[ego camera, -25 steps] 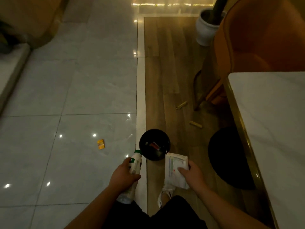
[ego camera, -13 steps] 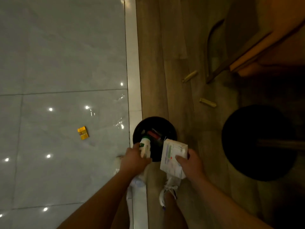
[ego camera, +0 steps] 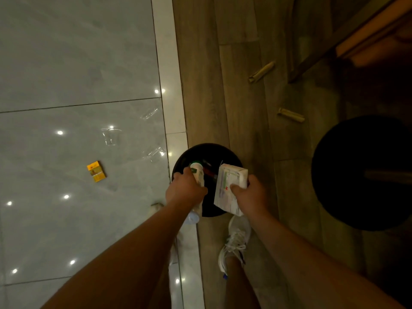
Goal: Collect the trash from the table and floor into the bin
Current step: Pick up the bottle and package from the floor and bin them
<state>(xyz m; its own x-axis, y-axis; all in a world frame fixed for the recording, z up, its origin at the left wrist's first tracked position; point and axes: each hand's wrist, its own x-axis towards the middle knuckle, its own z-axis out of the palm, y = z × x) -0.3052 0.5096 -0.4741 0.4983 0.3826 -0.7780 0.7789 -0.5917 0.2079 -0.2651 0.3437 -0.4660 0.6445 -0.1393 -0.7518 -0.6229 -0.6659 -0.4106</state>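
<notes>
While both hands hang over the bin point(ego camera: 178, 172) | left grip point(ego camera: 185, 191) clenched round bottle point(ego camera: 198, 175), looks light, stiff, slick, hold mid-body | right grip point(ego camera: 250, 195) pinches carton point(ego camera: 229, 186), light, crushable, hold by edges | yellow pack point(ego camera: 96, 171) and 2 sticks point(ego camera: 261, 72) lie on floor.

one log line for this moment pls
left hand: grip on bottle over bin | right hand: grip on white box over bin | floor: yellow pack, two tan rolls | phase: about to drop
</notes>
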